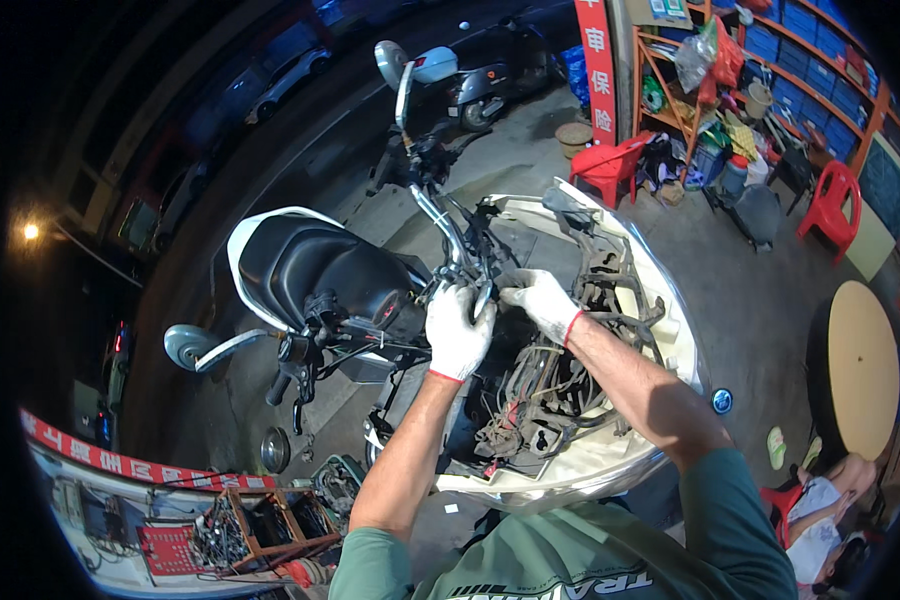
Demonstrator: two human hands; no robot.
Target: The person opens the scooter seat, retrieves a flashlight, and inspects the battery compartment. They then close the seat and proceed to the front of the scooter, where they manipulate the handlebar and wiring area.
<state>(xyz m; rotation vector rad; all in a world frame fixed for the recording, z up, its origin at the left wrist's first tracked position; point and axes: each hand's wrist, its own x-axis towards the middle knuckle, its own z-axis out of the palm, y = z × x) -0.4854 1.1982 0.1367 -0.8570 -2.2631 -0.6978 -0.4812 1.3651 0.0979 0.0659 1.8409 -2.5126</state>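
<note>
Both my hands wear white work gloves with red cuffs and meet at the middle of a scooter's handlebar point(438, 218), where the bare metal tube joins the stem. My left hand point(460, 331) has its fingers bent in at the clamp area, beside a small shiny metal piece point(483, 297). Just right of it, my right hand point(541, 302) is closed in a pinch; the gloves hide whatever lies between the fingertips. Below the right forearm, bundles of wires and cables point(540, 385) lie exposed inside the cream-coloured front body panel point(677, 330). Behind the handlebar is the black seat point(305, 265).
Mirrors point(192, 347) stick out on the handlebar's ends. At lower left stands a rack of tools point(270, 522). Red plastic chairs point(610, 168), cluttered shelves point(785, 65) and a round tabletop point(863, 370) are to the right. A person point(818, 515) sits at lower right. Another scooter point(495, 85) is parked behind.
</note>
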